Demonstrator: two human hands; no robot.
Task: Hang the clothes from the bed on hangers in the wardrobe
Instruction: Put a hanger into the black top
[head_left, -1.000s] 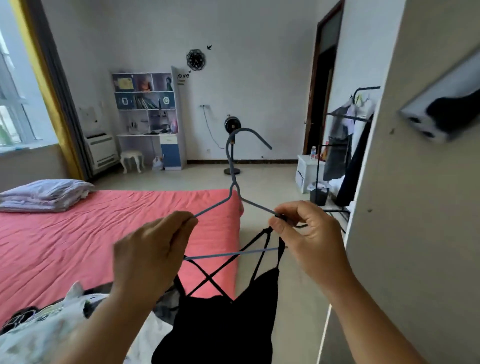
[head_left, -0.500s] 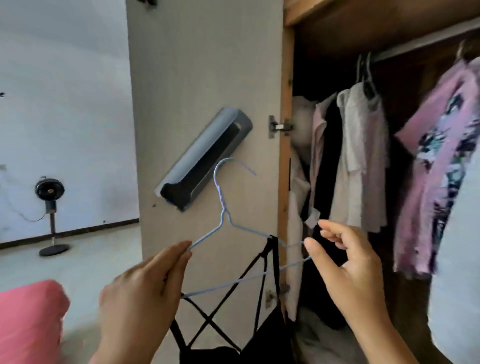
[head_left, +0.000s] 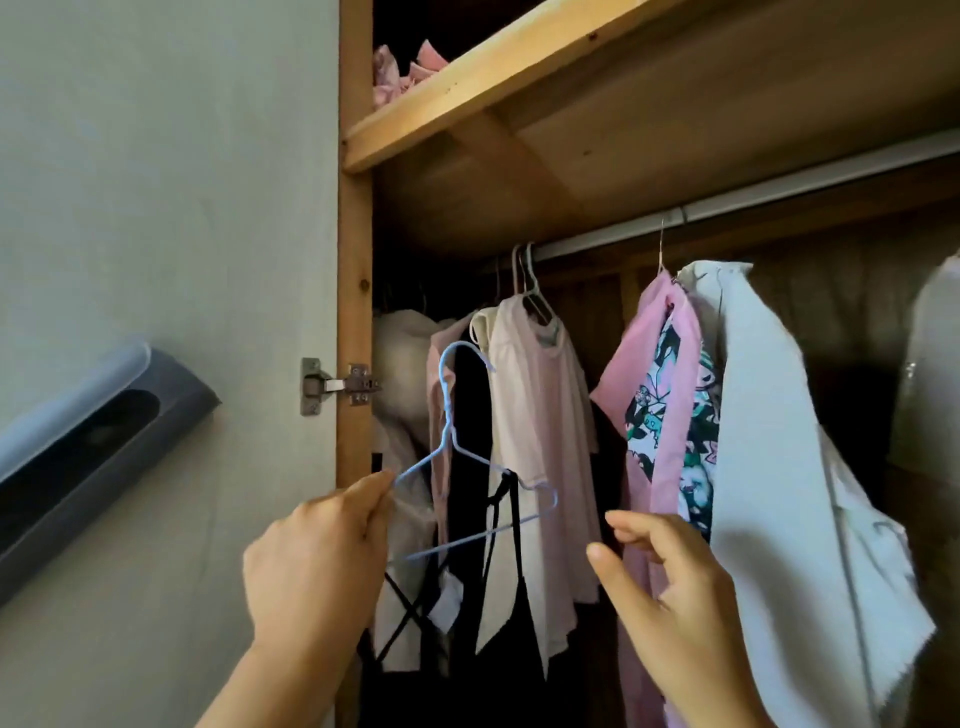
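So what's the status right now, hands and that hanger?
Left hand pinching blue hanger, black strappy top on it. Right hand open, off it. Hook below rail; hung clothes crowd the left end.

Light blue hanger (head_left: 470, 457), black strappy garment (head_left: 506, 623), pink floral shirt (head_left: 660, 415).

The wardrobe door (head_left: 156, 208) stands open on the left, with a handle (head_left: 93, 441) on its face and a hinge (head_left: 337, 387) joining it to the frame. A shelf (head_left: 519, 67) runs above the rail (head_left: 779, 200). Shirts (head_left: 535, 415) hang from the rail. In front of them, the left hand (head_left: 317, 561) holds a hanger (head_left: 457, 447) below the rail, a strappy top (head_left: 498, 597) hanging on it. The right hand (head_left: 670, 592) is just right of the hanger, apart from it.
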